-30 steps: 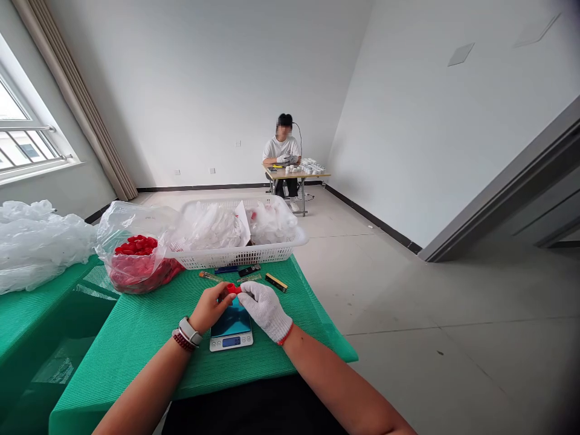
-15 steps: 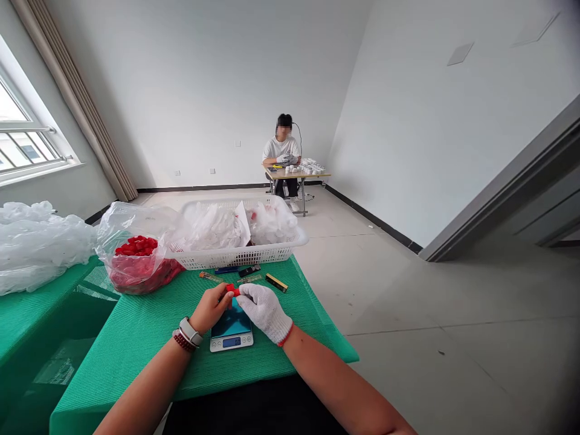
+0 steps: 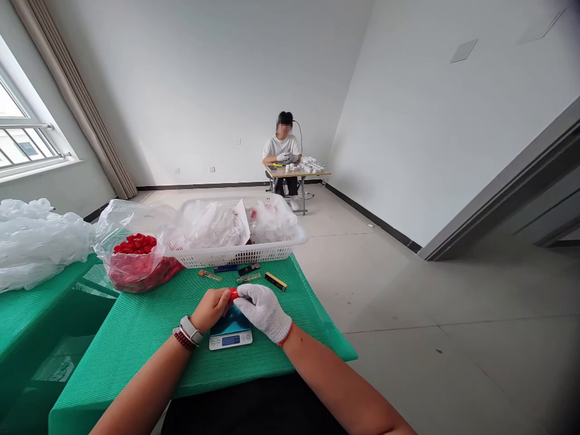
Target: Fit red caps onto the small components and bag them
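The bare left hand and gloved right hand pinch a red cap (held between their fingertips).

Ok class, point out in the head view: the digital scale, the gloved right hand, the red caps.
Digital scale (image 3: 231, 341), head view, on its display panel.
Gloved right hand (image 3: 263, 312), head view, on the glove's back.
Red caps (image 3: 135, 244), head view, on top of the heap.

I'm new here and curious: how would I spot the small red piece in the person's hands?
On the green mesh table, find the small digital scale. Just above it, a red plastic cap sits between the bare left hand and the white-gloved right hand; unlike the red caps heaped in the clear plastic bag, it is alone, held in the fingers.
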A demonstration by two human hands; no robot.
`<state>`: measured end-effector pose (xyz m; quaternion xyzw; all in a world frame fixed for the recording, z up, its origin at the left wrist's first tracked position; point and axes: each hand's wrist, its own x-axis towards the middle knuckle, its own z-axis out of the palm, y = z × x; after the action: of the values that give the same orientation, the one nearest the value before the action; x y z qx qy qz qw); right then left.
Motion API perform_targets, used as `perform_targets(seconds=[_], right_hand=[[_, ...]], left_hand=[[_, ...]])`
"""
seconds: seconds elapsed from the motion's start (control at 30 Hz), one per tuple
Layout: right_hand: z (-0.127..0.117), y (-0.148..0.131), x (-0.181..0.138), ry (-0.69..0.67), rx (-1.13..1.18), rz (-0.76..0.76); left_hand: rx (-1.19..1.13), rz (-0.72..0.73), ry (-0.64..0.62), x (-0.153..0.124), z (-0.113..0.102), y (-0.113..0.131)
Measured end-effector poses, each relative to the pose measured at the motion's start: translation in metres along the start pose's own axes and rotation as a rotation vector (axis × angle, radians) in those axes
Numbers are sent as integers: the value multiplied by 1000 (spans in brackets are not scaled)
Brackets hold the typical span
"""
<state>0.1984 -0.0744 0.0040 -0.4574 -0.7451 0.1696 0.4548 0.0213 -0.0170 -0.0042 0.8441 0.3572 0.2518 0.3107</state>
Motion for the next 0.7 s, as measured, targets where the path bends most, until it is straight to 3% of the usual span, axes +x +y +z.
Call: perform_targets(seconds=[0.47,0.7], right_hand=[[0,-5,1,16,96,33],[-1,-3,1,36,114,44]], left_hand=[[93,15,-5,0,1,-3],[95,112,-73,0,0,-3]])
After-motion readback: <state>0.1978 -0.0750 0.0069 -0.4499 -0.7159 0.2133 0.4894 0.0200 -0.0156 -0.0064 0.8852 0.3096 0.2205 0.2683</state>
